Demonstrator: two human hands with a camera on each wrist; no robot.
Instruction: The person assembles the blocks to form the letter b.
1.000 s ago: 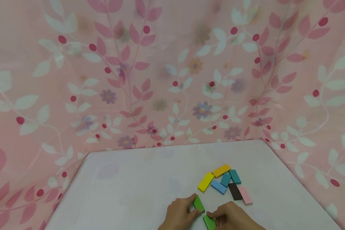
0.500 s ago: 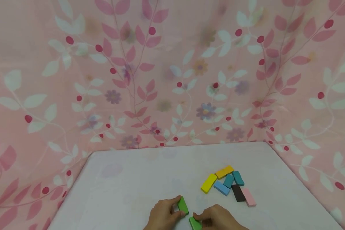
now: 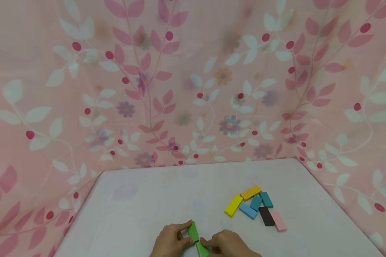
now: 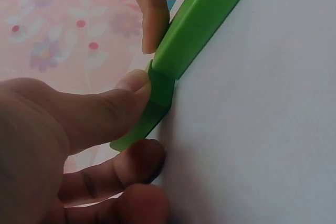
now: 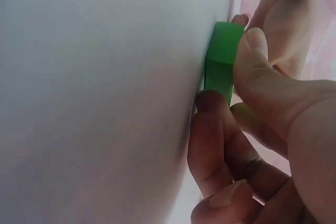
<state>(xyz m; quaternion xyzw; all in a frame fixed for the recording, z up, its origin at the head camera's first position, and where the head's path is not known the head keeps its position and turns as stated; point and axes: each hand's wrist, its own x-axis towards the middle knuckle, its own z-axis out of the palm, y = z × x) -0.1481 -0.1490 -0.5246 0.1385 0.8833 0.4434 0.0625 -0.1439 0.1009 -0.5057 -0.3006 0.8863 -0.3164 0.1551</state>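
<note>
Low on the table, in the head view, my left hand pinches a green rectangular block between thumb and fingers. My right hand grips a second green block, just nearer to me. The two blocks lie almost in line, end to end; whether their ends fully touch cannot be told. In the left wrist view, the left thumb presses the end of its block, beside the other block. The right wrist view has a green block between the right thumb and fingers, partly hidden by them.
On the right of the white table lie a yellow block, an orange one, two teal ones, a blue one, a black one and a pink one. A floral curtain hangs behind.
Both hands have moved left across the table with their green blocks. The gap between the blocks has narrowed, and they now line up more closely. The other coloured blocks stay in place.
</note>
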